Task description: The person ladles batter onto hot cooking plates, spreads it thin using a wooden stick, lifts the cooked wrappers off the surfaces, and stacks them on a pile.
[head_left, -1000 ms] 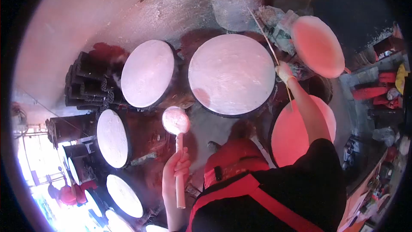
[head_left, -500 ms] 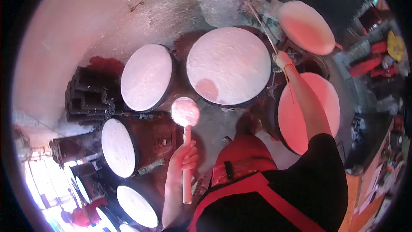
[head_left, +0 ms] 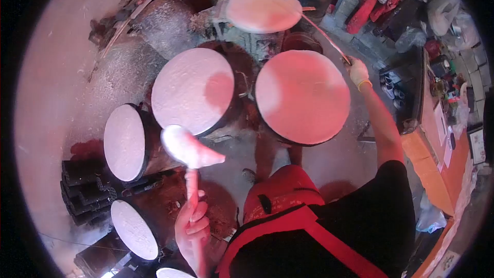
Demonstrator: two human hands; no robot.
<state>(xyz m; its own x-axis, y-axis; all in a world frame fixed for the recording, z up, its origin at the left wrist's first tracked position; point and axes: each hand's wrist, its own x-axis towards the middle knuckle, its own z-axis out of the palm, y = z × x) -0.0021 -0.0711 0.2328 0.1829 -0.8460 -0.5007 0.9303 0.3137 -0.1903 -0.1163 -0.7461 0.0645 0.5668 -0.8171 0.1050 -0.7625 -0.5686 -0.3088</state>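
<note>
Left hand has its grip wrapped round a short handle with a pale blob on top, in front of the white disc, and the right hand has its grip clamped on a thin stick pointing at the rear disc.

The right hand is now right of the reddish pan, no longer past its far left edge, and the forearm uncovers it. The stick now lies beyond that pan. The ladle's rounded pale mass now tapers out on the side facing it.
</note>
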